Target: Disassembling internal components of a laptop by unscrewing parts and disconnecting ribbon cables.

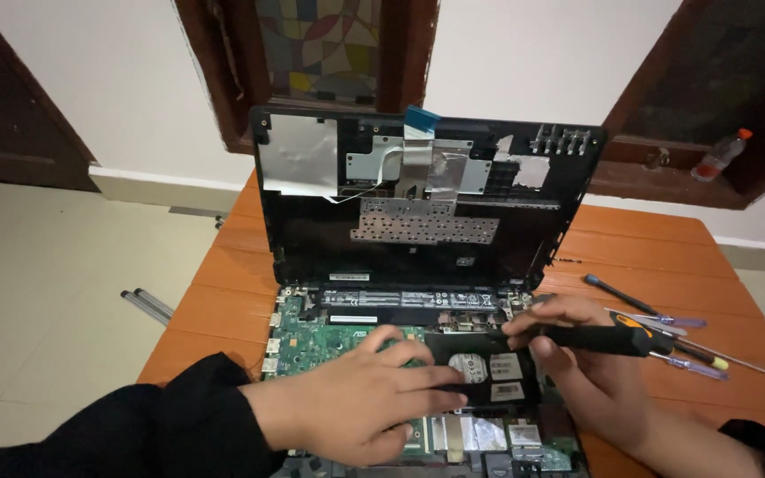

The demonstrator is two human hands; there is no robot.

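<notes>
At the lower centre of the frame, the left hand (369,403) lies flat, fingers spread, on the opened laptop's green motherboard (312,341); the right hand (577,350) grips a black-and-orange screwdriver (591,336), tip at the hinge edge: seemingly working a screw, calling for steady pressure

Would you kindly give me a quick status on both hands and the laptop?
Left hand flat on opened laptop, steadying the black drive. Right hand grips black-and-orange screwdriver, tip near the hinge. Spare screwdrivers lie right; nothing obstructing.
</notes>
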